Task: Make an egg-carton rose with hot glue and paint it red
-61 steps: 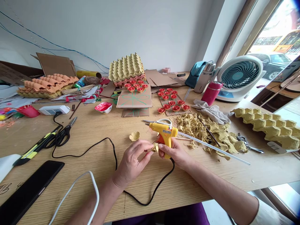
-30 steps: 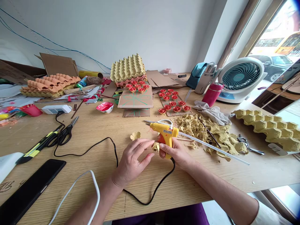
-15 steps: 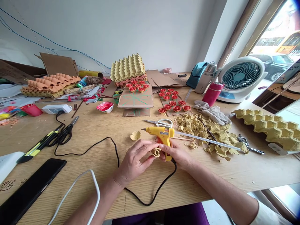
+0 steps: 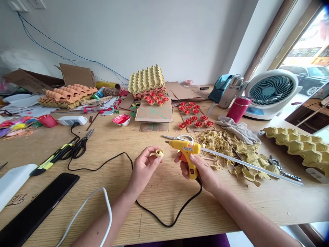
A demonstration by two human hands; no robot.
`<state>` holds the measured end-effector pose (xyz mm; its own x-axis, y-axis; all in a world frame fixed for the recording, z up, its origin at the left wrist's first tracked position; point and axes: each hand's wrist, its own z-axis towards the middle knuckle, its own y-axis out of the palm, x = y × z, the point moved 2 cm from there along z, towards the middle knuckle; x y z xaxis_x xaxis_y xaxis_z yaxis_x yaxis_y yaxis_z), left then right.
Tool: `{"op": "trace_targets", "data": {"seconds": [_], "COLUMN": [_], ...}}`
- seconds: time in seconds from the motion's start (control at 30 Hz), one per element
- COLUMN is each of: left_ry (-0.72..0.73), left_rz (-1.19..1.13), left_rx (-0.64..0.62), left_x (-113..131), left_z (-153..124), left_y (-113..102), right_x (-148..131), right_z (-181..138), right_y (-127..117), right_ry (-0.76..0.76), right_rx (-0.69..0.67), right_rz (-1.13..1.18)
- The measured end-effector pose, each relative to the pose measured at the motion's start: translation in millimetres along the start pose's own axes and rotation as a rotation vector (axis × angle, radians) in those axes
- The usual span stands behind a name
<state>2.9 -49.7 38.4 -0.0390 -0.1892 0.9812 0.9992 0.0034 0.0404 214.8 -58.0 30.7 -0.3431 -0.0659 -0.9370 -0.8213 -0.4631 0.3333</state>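
Note:
Near the middle of the table, my left hand (image 4: 145,167) pinches a small yellow egg-carton flower (image 4: 157,153) between thumb and fingers. Part of the flower is covered by the fingertips. My right hand (image 4: 203,170) is wrapped around the handle of a yellow glue gun (image 4: 185,147), fingers at its orange trigger. The nozzle points left, above and to the right of the flower, apart from it. A long clear glue stick (image 4: 241,163) sticks out of the gun's back. White-handled scissors (image 4: 185,138) lie just behind the gun.
Torn yellow carton scraps (image 4: 218,144) lie to the right, near an egg-tray piece (image 4: 295,140). Red flowers (image 4: 197,124) sit on cardboard behind. A black cord (image 4: 164,225) loops across the front. A red-paint dish (image 4: 121,119), black scissors (image 4: 79,147) and a phone (image 4: 38,209) are leftward.
My hands have moved apart; the right carries the glue gun away from the left. The petal cup that lay alone on the table no longer shows separately. The view has shifted slightly.

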Motion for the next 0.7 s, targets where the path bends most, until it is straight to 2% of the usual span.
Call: {"op": "trace_targets", "data": {"seconds": [0.13, 0.27, 0.5, 0.7], "left_ry": [-0.099, -0.135, -0.101, -0.038], "left_rz": [-0.156, -0.240, -0.243, -0.179], "left_rx": [0.065, 0.103, 0.108, 0.094], "left_x": [-3, -1, -1, -1], "left_z": [4, 5, 8, 8], "left_y": [-4, -7, -12, -10], "right_x": [-4, -4, -6, -4], "right_z": [-3, -6, -12, -13], "right_y": [4, 5, 7, 9], "right_ry": [-0.025, -0.016, -0.079, -0.080], "right_rx": [-0.049, -0.070, -0.088, -0.075], "right_rz": [0.048, -0.057, -0.310, -0.390]}}
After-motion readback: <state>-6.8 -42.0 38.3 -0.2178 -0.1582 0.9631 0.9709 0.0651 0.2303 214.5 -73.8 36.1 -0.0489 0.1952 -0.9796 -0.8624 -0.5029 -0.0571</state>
